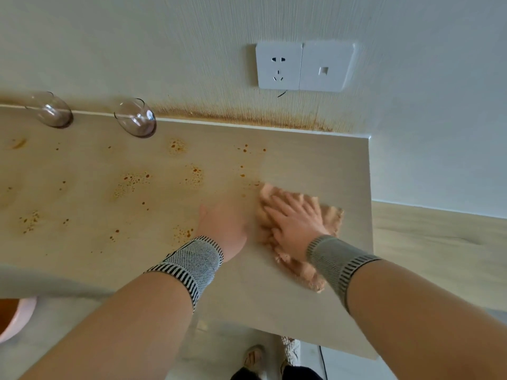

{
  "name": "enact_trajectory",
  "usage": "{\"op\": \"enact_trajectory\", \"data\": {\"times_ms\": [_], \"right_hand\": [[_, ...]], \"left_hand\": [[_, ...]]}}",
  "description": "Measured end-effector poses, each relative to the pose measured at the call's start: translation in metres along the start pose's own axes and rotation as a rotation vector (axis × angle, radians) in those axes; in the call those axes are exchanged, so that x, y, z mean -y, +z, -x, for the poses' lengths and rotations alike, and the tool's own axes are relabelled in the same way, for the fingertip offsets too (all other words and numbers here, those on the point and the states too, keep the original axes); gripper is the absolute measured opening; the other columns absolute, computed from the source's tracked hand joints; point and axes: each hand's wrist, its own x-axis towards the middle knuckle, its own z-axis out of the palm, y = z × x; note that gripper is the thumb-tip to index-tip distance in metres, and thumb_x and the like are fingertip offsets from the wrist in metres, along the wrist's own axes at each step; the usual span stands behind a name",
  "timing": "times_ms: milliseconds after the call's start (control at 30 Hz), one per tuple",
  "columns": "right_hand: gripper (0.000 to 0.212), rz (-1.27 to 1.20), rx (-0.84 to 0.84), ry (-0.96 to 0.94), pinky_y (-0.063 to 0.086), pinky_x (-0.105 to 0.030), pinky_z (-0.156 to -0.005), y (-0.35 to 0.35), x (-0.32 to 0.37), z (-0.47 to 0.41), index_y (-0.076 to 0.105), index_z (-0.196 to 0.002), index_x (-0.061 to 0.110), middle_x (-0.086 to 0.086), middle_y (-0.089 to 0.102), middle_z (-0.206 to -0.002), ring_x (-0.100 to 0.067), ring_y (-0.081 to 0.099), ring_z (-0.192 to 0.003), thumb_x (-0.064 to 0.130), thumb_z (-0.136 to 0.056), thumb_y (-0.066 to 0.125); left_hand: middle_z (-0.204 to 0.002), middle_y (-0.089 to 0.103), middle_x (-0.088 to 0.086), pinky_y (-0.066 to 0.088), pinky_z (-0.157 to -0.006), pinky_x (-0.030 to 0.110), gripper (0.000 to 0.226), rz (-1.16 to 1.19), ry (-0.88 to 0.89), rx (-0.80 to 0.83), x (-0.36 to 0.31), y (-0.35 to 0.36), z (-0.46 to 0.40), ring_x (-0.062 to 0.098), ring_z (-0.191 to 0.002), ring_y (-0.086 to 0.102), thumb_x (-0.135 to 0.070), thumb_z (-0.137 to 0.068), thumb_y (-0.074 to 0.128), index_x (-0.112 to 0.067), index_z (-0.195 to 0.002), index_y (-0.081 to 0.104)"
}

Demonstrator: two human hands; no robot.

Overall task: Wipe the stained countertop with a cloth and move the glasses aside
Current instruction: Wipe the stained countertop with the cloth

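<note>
A beige countertop (315, 160) carries orange-brown stain spots (131, 181) across its left and middle. My right hand (296, 220) lies flat, fingers spread, on a peach-coloured cloth (333, 219) near the counter's right end. My left hand (225, 223) rests flat on the bare counter just left of the cloth, holding nothing. Two clear glasses stand at the back edge by the wall: one at far left (50, 111) and one further right (135, 119). Both wrists wear striped grey bands.
A white wall socket and switch plate (304, 67) sits above the counter. Brown staining runs along the wall base (247, 116). A pink bowl (16, 319) shows at lower left. The counter ends at right; a wooden floor (439, 242) lies beyond.
</note>
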Motion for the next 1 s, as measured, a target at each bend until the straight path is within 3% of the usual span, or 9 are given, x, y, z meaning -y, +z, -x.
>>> {"op": "enact_trajectory", "data": {"times_ms": [100, 200, 367, 433, 633, 700, 833, 900, 1000], "right_hand": [[0.058, -0.161, -0.158, 0.426, -0.004, -0.049, -0.121, -0.005, -0.034, 0.003, 0.017, -0.156, 0.03, 0.003, -0.002, -0.166, -0.023, -0.007, -0.152, 0.04, -0.1, 0.03], [0.063, -0.261, -0.178, 0.714, -0.003, -0.052, -0.121, -0.009, -0.026, -0.01, 0.011, -0.158, 0.02, -0.006, -0.005, -0.166, -0.03, -0.008, -0.151, 0.038, -0.1, 0.028], [0.059, -0.112, -0.073, 0.124, -0.01, -0.046, -0.119, -0.003, 0.024, -0.03, 0.008, -0.158, 0.024, 0.001, -0.006, -0.166, -0.025, -0.013, -0.151, 0.032, -0.103, 0.029], [0.055, -0.064, -0.056, 0.024, -0.008, -0.043, -0.121, -0.004, 0.013, -0.036, 0.012, -0.158, 0.028, 0.006, -0.003, -0.166, -0.021, -0.011, -0.152, 0.03, -0.104, 0.028], [0.06, -0.304, -0.201, 0.734, -0.005, -0.049, -0.122, -0.018, -0.008, -0.061, 0.015, -0.157, 0.023, 0.0, -0.002, -0.166, -0.025, -0.008, -0.152, 0.031, -0.1, 0.029], [0.061, -0.302, -0.16, 0.64, -0.008, -0.05, -0.12, -0.023, 0.02, -0.078, 0.014, -0.157, 0.024, 0.002, -0.003, -0.166, -0.026, -0.01, -0.151, 0.031, -0.099, 0.033], [0.063, -0.153, -0.03, 0.156, -0.008, -0.046, -0.122, -0.021, 0.048, -0.096, 0.016, -0.156, 0.033, 0.012, -0.002, -0.165, -0.018, -0.012, -0.151, 0.018, -0.099, 0.037], [0.062, -0.154, -0.048, 0.18, -0.009, -0.04, -0.122, -0.025, 0.028, -0.094, 0.021, -0.155, 0.037, 0.015, 0.004, -0.164, -0.013, -0.007, -0.151, 0.015, -0.099, 0.037], [0.064, -0.262, -0.202, 0.476, -0.005, -0.036, -0.121, -0.039, -0.001, -0.078, 0.02, -0.156, 0.033, 0.007, 0.016, -0.164, -0.015, 0.006, -0.151, 0.011, -0.097, 0.035]], "left_hand": [[-0.133, 0.06, -0.015, 0.004, -0.118, 0.063, 0.032, 0.035, -0.014, -0.016, 0.002, -0.004, -0.003, 0.015, -0.15, 0.011, -0.032, -0.1, 0.043, -0.034, -0.126, 0.062], [-0.15, 0.043, -0.012, 0.005, -0.118, 0.063, 0.041, 0.052, -0.034, -0.068, 0.01, -0.008, -0.008, 0.015, -0.15, 0.009, -0.03, -0.1, 0.043, -0.031, -0.14, 0.049], [-0.164, 0.015, -0.008, 0.005, -0.118, 0.061, 0.057, 0.047, -0.081, -0.069, 0.032, -0.018, -0.028, 0.019, -0.152, -0.004, -0.023, -0.099, 0.04, -0.023, -0.154, 0.026], [-0.165, 0.007, -0.007, 0.005, -0.118, 0.061, 0.061, 0.011, -0.088, -0.047, 0.043, -0.023, -0.037, 0.021, -0.152, -0.009, -0.024, -0.099, 0.039, -0.022, -0.156, 0.019], [-0.165, -0.003, -0.01, 0.007, -0.119, 0.061, 0.064, 0.002, -0.055, 0.01, 0.064, -0.028, -0.058, 0.024, -0.151, -0.015, -0.029, -0.101, 0.04, -0.023, -0.158, 0.01], [-0.165, -0.004, -0.01, 0.007, -0.119, 0.061, 0.064, 0.01, -0.032, 0.004, 0.069, -0.027, -0.064, 0.024, -0.151, -0.015, -0.029, -0.102, 0.041, -0.023, -0.158, 0.01], [-0.165, -0.005, -0.01, 0.005, -0.117, 0.06, 0.062, 0.043, 0.018, -0.024, 0.08, -0.031, -0.083, 0.023, -0.151, -0.015, -0.028, -0.101, 0.037, -0.023, -0.157, 0.011], [-0.165, -0.007, -0.01, 0.004, -0.117, 0.062, 0.062, 0.041, 0.036, -0.017, 0.086, -0.035, -0.096, 0.023, -0.15, -0.017, -0.031, -0.102, 0.034, -0.024, -0.157, 0.009], [-0.165, -0.01, -0.009, 0.004, -0.116, 0.064, 0.063, 0.022, 0.042, 0.0, 0.094, -0.041, -0.111, 0.024, -0.15, -0.018, -0.037, -0.102, 0.032, -0.023, -0.158, 0.006]]}}
